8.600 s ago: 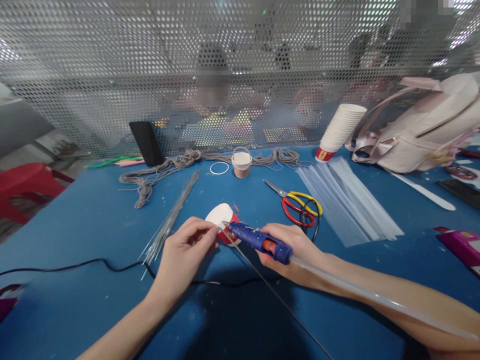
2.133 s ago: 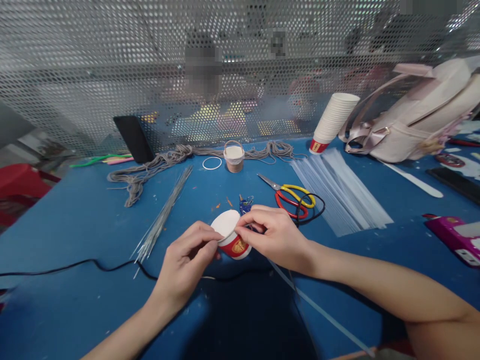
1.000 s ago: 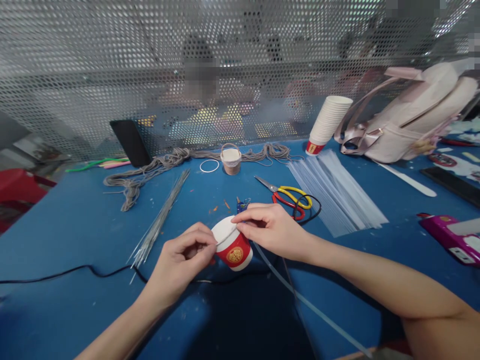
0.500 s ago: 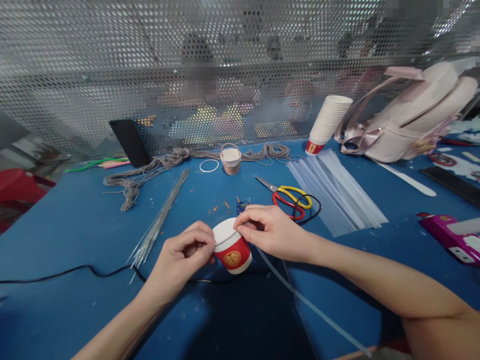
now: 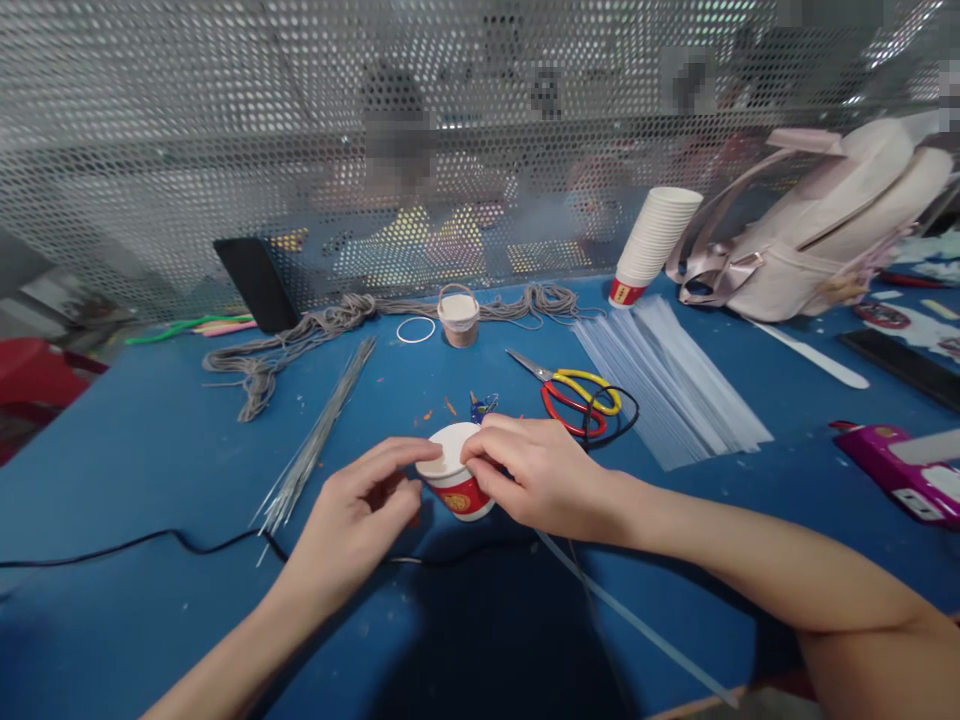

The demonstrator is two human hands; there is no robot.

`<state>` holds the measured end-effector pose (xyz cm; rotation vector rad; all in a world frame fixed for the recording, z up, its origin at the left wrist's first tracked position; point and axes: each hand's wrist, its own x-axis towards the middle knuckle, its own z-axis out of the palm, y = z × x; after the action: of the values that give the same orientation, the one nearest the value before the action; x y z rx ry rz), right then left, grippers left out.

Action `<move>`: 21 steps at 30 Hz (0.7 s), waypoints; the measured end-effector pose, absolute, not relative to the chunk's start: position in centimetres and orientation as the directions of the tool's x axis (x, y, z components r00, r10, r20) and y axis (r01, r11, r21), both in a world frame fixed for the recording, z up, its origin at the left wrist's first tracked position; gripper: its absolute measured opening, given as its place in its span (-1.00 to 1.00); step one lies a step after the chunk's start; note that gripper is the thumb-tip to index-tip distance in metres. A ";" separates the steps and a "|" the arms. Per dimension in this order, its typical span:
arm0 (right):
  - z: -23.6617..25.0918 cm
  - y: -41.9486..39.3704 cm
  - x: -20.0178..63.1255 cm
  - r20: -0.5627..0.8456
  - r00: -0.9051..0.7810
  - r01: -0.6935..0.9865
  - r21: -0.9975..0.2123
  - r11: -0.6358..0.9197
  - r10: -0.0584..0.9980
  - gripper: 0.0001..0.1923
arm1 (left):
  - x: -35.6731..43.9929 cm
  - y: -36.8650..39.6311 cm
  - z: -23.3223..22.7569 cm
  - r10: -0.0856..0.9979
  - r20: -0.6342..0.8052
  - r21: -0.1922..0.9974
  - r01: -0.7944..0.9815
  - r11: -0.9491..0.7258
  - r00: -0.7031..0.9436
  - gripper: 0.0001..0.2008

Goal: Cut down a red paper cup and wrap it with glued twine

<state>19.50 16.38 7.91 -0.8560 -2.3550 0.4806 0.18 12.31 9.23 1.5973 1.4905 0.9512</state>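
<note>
Two hands on an upturned paper cup

Both hands close on a small red-and-white paper cup (image 5: 455, 480) that sits bottom-up on the blue table (image 5: 150, 440), close in front of the person. The left hand (image 5: 352, 525) grips it from the left, thumb and forefinger pinching at the white base rim. The right hand (image 5: 544, 475) grasps it from the right, fingertips (image 5: 472, 455) pressed on the same rim, so the cup is held between the two.

Just behind the cup the blue tip of a glue gun (image 5: 482, 405) shows past the right hand, and a clear glue stick (image 5: 637, 625) runs along the table under the right forearm. A black cord (image 5: 150, 540) crosses the table under the left wrist. A bundle of thin wires (image 5: 319, 440) lies to the left. Scissors with red and yellow handles (image 5: 577, 395) lie to the right, beside a spread of clear sticks (image 5: 675, 385). Farther back are a stack of paper cups (image 5: 651, 245), grey cord (image 5: 300, 335), a small rope-wrapped cup (image 5: 458, 318) and a pale backpack (image 5: 817, 235).
</note>
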 end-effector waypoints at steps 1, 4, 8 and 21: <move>7.8 16.4 19.5 0.416 -0.625 0.461 -0.486 0.743 0.660 -0.87 | 0.4 12.4 9.4 0.997 0.056 0.883 0.463 -0.074 0.052 -0.80; 7.6 16.4 19.4 0.473 -0.630 0.459 -0.413 0.787 0.616 -0.85 | 1.0 12.5 9.9 0.993 0.076 0.854 0.509 -0.111 0.088 -0.80; 7.3 16.3 19.3 0.537 -0.639 0.463 -0.304 0.833 0.551 -0.80 | 1.6 12.6 10.1 0.991 0.053 0.842 0.529 -0.110 0.123 -0.82; 6.8 16.3 19.2 0.588 -0.568 0.446 -0.367 0.816 0.575 -0.78 | 1.6 13.1 9.9 0.982 -0.158 0.902 0.419 0.101 0.102 -0.81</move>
<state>19.16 16.31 6.83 -0.7461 -2.2678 0.2283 1.59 13.06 9.95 1.4654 1.4641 0.7781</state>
